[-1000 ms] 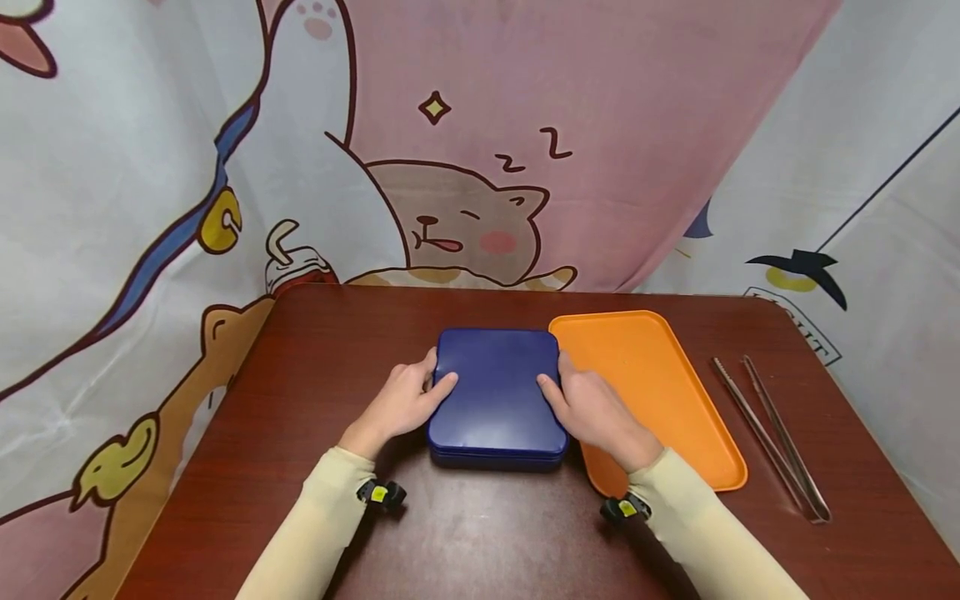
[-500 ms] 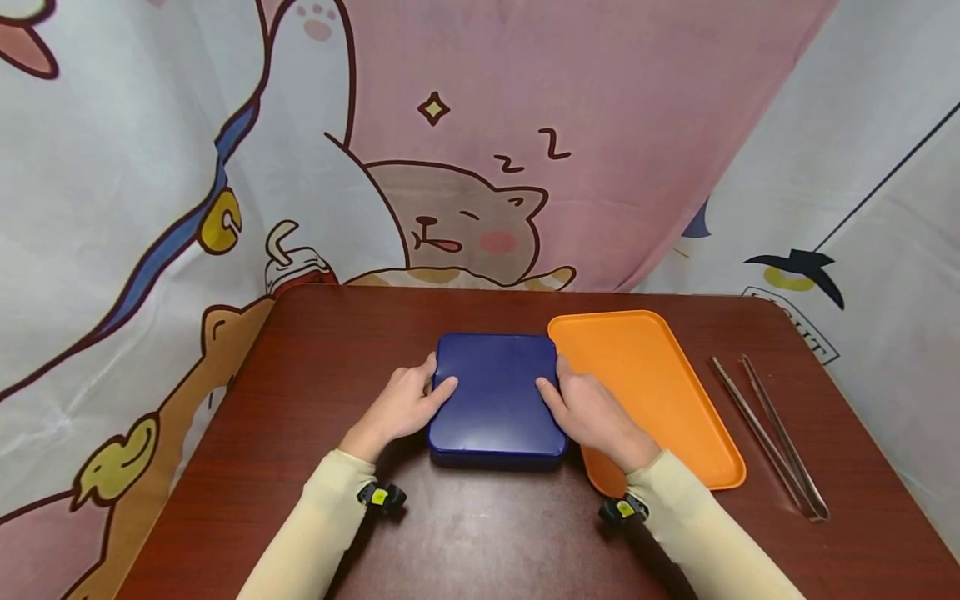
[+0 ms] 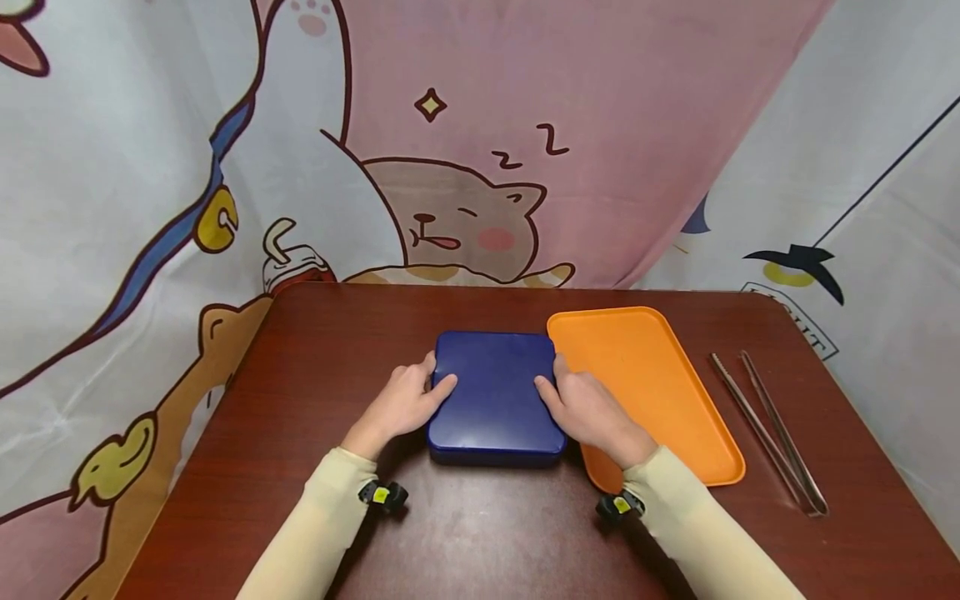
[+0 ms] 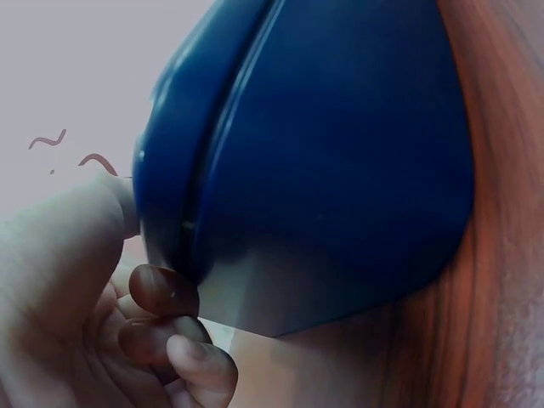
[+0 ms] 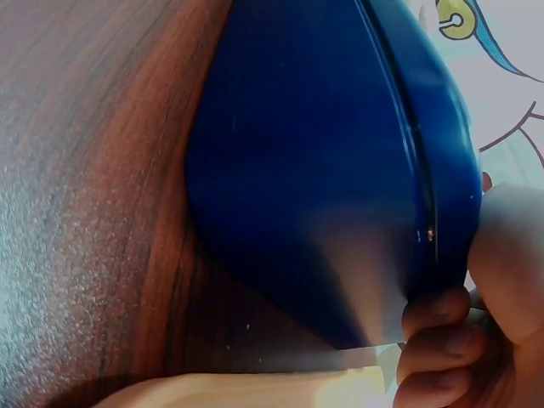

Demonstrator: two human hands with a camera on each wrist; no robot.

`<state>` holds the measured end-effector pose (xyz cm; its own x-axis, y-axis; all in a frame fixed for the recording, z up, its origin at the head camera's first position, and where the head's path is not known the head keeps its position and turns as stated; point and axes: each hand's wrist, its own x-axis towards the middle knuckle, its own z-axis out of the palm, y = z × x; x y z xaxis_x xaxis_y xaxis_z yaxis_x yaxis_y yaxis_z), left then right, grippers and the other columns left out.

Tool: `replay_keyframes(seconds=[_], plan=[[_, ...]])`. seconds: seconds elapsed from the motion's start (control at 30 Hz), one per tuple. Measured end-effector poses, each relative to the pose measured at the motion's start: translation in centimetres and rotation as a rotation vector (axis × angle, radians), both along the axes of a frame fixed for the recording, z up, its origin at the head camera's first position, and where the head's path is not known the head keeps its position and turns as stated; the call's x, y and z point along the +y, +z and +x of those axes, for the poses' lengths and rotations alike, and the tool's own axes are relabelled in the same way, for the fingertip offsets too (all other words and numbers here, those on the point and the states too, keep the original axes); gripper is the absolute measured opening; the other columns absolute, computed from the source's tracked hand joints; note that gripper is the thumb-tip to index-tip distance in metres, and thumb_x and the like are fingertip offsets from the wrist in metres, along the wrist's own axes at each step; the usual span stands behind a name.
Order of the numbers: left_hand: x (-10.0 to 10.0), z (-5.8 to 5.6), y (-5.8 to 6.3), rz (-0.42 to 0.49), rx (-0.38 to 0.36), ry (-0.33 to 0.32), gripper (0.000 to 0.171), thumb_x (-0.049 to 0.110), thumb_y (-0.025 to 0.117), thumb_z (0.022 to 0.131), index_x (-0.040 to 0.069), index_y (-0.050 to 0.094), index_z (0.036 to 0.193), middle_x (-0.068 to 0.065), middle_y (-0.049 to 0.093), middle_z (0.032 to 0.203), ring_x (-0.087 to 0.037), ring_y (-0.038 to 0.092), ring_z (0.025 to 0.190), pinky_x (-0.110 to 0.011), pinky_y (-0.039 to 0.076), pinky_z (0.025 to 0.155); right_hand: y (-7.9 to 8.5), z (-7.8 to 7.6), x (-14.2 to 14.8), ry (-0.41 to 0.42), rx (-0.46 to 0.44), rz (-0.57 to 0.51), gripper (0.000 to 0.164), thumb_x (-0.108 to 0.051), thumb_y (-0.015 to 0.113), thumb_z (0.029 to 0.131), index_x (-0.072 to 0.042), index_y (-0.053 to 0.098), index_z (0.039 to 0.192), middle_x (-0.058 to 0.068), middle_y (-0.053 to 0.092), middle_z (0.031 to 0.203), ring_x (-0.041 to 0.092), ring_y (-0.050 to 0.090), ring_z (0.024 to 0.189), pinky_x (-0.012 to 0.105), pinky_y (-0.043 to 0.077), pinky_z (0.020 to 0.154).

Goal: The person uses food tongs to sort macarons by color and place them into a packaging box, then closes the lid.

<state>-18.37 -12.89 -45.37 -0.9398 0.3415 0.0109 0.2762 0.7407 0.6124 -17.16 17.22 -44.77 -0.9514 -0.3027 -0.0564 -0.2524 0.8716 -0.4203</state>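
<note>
A dark blue rectangular box point(image 3: 497, 458) with rounded corners rests on the table, its lid point(image 3: 495, 387) sitting flat on top. My left hand point(image 3: 401, 400) grips the lid's left side, thumb on the top face and fingers curled at the edge. On the opposite side my right hand point(image 3: 592, 408) holds the lid in the same way. Both wrist views show fingertips close to the seam between lid and box. What lies inside the box is hidden.
An orange tray point(image 3: 637, 367) lies right of the box, partly under my right forearm. Metal tongs point(image 3: 772, 433) rest with arms spread farther right on the brown table point(image 3: 322, 333). A cartoon-printed curtain point(image 3: 630, 100) hangs behind the table.
The lid's far edge has come down slightly, and the line visible along the front at first no longer shows. Both hands keep their hold in nearly the same place.
</note>
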Motion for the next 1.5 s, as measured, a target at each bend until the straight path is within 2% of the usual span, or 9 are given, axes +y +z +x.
replay_keyframes(seconds=[0.43, 0.5, 0.6, 0.73, 0.93, 1.07, 1.23, 1.33, 1.5], plan=[[0.0, 0.1, -0.2, 0.017, -0.010, 0.008, 0.078, 0.040, 0.058, 0.108, -0.020, 0.036, 0.152, 0.000, 0.056, 0.061, -0.013, 0.058, 0.060, -0.045, 0.058, 0.091, -0.4, 0.2, -0.1, -0.023, -0.038, -0.021, 0.075, -0.041, 0.045, 0.113, 0.016, 0.028, 0.158, 0.036, 0.062, 0.135, 0.027, 0.071, 0.085, 0.038, 0.057, 0.069], [0.0, 0.1, -0.1, 0.006, -0.009, 0.007, 0.078, 0.041, 0.057, 0.108, -0.020, 0.036, 0.152, -0.003, 0.059, 0.062, -0.018, 0.064, 0.067, -0.047, 0.058, 0.094, -0.3, 0.2, -0.1, -0.016, -0.033, -0.019, 0.075, -0.041, 0.044, 0.113, 0.017, 0.028, 0.157, 0.037, 0.061, 0.136, 0.030, 0.072, 0.090, 0.042, 0.059, 0.074], [0.0, 0.3, 0.0, -0.010, -0.002, 0.002, 0.078, 0.041, 0.055, 0.109, -0.021, 0.034, 0.152, -0.022, 0.074, 0.090, -0.033, 0.074, 0.097, -0.049, 0.055, 0.102, -0.2, 0.3, 0.0, -0.004, -0.021, -0.010, 0.075, -0.041, 0.044, 0.113, 0.018, 0.029, 0.157, 0.038, 0.060, 0.137, 0.034, 0.073, 0.097, 0.048, 0.061, 0.083], [0.0, 0.5, 0.0, -0.057, 0.024, -0.008, 0.077, 0.042, 0.050, 0.111, -0.019, 0.030, 0.155, -0.036, 0.060, 0.138, -0.041, 0.063, 0.129, -0.052, 0.050, 0.110, -0.2, 0.4, 0.0, 0.003, 0.011, 0.009, 0.075, -0.041, 0.044, 0.113, 0.018, 0.029, 0.157, 0.037, 0.060, 0.136, 0.038, 0.072, 0.103, 0.052, 0.060, 0.088], [-0.1, 0.6, 0.5, -0.248, 0.204, 0.037, 0.074, 0.048, 0.046, 0.111, -0.005, 0.035, 0.161, -0.027, 0.054, 0.149, -0.042, 0.058, 0.131, -0.056, 0.053, 0.104, 0.2, 0.7, -0.4, 0.002, 0.217, 0.046, 0.070, -0.039, 0.047, 0.112, 0.014, 0.033, 0.156, 0.034, 0.057, 0.137, 0.045, 0.061, 0.117, 0.057, 0.054, 0.097], [0.5, 0.4, 1.2, -0.301, 0.287, 0.013, 0.072, 0.049, 0.038, 0.112, -0.003, 0.035, 0.162, -0.025, 0.040, 0.162, -0.045, 0.038, 0.149, -0.060, 0.041, 0.117, 0.7, 0.7, -0.9, 0.056, 0.328, 0.074, 0.070, -0.040, 0.045, 0.112, 0.015, 0.037, 0.154, 0.036, 0.047, 0.147, 0.048, 0.049, 0.133, 0.059, 0.044, 0.113], [2.0, -0.2, 1.4, -0.337, 0.260, -0.073, 0.074, 0.048, 0.028, 0.114, -0.006, 0.024, 0.164, -0.024, 0.012, 0.174, -0.041, 0.005, 0.162, -0.058, 0.016, 0.129, 0.7, 0.2, -1.8, 0.138, 0.297, 0.134, 0.071, -0.040, 0.039, 0.112, 0.013, 0.030, 0.159, 0.032, 0.027, 0.166, 0.046, 0.025, 0.156, 0.058, 0.026, 0.126], [2.7, -0.5, 1.1, -0.369, 0.248, -0.101, 0.074, 0.047, 0.027, 0.114, -0.009, 0.022, 0.163, -0.026, 0.007, 0.173, -0.042, 0.002, 0.162, -0.055, 0.012, 0.131, 0.4, -0.1, -2.3, 0.151, 0.243, 0.151, 0.071, -0.038, 0.039, 0.112, 0.010, 0.026, 0.161, 0.029, 0.019, 0.170, 0.045, 0.015, 0.159, 0.061, 0.022, 0.127], [3.5, -0.7, 0.5, -0.428, 0.246, -0.110, 0.074, 0.044, 0.027, 0.114, -0.012, 0.021, 0.162, -0.030, 0.008, 0.172, -0.043, 0.001, 0.161, -0.053, 0.013, 0.131, -0.1, -0.5, -2.8, 0.140, 0.200, 0.172, 0.071, -0.036, 0.041, 0.111, 0.010, 0.025, 0.162, 0.029, 0.013, 0.171, 0.045, 0.012, 0.160, 0.062, 0.022, 0.127]])
